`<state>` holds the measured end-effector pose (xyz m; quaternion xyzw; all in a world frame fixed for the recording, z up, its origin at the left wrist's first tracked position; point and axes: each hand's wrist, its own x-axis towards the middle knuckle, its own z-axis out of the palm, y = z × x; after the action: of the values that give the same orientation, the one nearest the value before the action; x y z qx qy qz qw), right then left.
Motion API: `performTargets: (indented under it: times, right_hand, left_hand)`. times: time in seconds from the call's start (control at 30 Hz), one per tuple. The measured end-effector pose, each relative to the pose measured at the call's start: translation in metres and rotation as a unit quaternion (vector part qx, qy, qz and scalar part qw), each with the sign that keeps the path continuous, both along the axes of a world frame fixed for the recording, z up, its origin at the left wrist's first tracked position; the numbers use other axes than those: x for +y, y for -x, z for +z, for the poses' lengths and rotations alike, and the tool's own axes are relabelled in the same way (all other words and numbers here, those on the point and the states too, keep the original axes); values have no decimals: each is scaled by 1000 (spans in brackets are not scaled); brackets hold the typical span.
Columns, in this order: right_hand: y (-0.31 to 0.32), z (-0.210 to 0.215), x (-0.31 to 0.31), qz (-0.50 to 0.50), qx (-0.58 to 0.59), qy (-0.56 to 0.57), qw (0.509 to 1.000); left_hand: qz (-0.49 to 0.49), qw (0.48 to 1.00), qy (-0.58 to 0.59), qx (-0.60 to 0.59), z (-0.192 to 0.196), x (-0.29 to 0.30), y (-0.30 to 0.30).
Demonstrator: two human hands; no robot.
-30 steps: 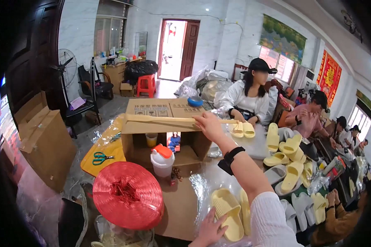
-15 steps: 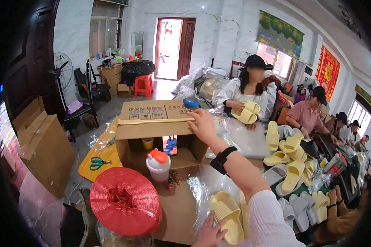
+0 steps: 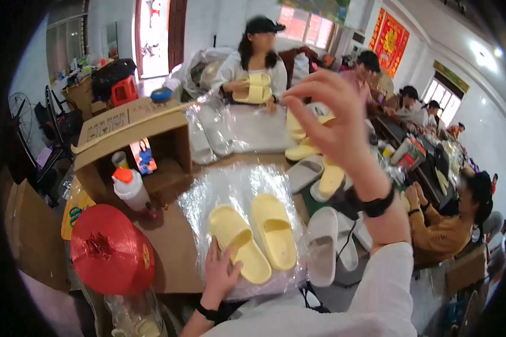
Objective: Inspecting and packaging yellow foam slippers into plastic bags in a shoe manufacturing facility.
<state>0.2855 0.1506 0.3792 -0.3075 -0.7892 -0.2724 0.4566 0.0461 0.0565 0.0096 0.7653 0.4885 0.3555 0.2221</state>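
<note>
Two pale yellow slide slippers lie side by side on a sheet of clear plastic (image 3: 194,196). My left hand (image 3: 222,271) rests against the left slipper (image 3: 224,220), its fingers spread along the side and over the lower part. The right slipper (image 3: 277,238) lies free of both hands. Raised above the table's right side, my right hand (image 3: 334,121) has curved fingers with a gap between them and the thumb, and I see nothing in it. Behind it, more yellow slippers (image 3: 298,151) are partly hidden.
An open cardboard box (image 3: 174,137) at the left shelters a propped phone (image 3: 144,156). Before it stand a white bottle with an orange cap (image 3: 130,188) and a red twine roll (image 3: 109,250). Grey slippers (image 3: 322,247) lie at right. Across the table, a co-worker holds yellow slippers (image 3: 252,90).
The view has swung right. My right hand has left the box's top edge and now hangs raised at the right. Both yellow slippers now show fully; my left hand still touches the left one.
</note>
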Motion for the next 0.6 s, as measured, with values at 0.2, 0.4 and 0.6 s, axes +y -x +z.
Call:
performTargets:
  times: [0.2,0.4,0.6]
  right_hand:
    - [-92,-17,-113,-106,57,69,990]
    - [-135,-147,-178,-251,168,344,889]
    - [-135,-286,-177,-358,136,564,732]
  left_hand:
    - [-2,999,-36,-17,-12,2,-2]
    - [6,998,-57,4,-12,6,-8]
    - [10,999,-38,-17,-9,0,-4]
